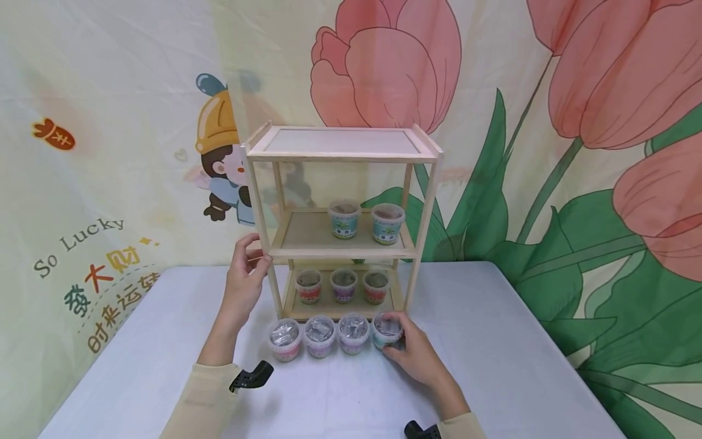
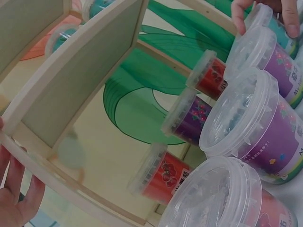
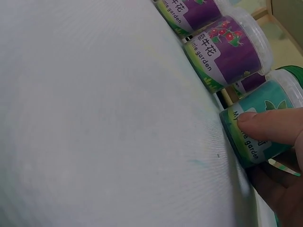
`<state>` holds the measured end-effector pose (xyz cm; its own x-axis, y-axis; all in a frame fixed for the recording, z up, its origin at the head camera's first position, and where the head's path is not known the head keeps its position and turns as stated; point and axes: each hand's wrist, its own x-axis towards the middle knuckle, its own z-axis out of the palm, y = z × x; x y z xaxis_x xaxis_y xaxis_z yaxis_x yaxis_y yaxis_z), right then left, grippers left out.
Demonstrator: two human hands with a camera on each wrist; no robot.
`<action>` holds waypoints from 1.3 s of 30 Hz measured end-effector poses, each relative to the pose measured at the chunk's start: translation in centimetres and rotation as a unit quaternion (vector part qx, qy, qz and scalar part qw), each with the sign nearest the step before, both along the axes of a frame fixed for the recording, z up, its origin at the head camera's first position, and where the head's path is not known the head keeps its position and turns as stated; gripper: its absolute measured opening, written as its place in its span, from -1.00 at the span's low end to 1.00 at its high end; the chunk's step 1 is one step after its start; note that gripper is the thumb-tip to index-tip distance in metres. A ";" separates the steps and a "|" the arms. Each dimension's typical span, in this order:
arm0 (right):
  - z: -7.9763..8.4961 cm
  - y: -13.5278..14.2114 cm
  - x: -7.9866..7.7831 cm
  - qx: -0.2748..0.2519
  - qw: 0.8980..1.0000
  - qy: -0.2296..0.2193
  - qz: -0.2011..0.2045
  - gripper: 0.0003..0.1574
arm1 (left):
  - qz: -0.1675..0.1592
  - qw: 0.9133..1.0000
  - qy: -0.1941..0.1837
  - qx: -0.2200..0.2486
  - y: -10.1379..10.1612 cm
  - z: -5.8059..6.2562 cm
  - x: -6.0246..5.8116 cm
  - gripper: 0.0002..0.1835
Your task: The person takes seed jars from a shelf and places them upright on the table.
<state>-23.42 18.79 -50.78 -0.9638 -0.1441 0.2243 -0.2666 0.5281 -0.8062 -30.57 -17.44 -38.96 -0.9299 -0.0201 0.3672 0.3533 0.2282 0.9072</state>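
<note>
A small wooden shelf rack (image 1: 340, 253) with three tiers stands on the table. At its left front post, level with the middle tier, my left hand (image 1: 248, 268) holds the frame with curled fingers; the left wrist view shows those fingertips at the frame's edge. My right hand (image 1: 415, 349) grips a teal plastic cup (image 3: 265, 111) with a clear lid, thumb across its label. This cup is at the right end of a front row on the table. Beside it are two purple cups (image 1: 353, 332) (image 1: 320, 335) and a red-pink cup (image 1: 284, 339).
On the middle tier sit two teal cups (image 1: 344, 219) (image 1: 388, 223), toward the right. The bottom tier bears a purple cup (image 1: 343, 285) between two red cups (image 1: 308, 286) (image 1: 376, 286). A white cloth (image 1: 493, 366) covers the table, and a tulip-printed backdrop (image 1: 493, 73) hangs behind.
</note>
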 end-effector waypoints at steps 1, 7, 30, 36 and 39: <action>0.0 0.0 0.0 0.000 1.000 -0.004 -0.001 -0.13 | -0.001 1.000 0.000 0.001 0.0 0.0 0.0 -0.44; 0.4 0.1 0.1 -0.003 1.000 -0.015 0.003 -0.16 | 0.000 1.000 0.002 0.003 0.1 0.0 -0.2 -0.44; 6.0 2.0 0.2 0.118 0.984 0.041 0.124 -0.20 | -0.007 1.000 0.000 0.012 0.2 -0.1 -0.1 -0.45; 10.4 0.3 -0.1 0.068 0.986 0.073 0.136 -0.33 | -0.005 1.000 0.002 0.004 0.1 0.0 -0.1 -0.45; 12.6 -1.1 -0.6 0.025 0.986 0.094 0.136 -0.35 | -0.002 1.000 0.000 0.001 0.0 0.0 0.1 -0.45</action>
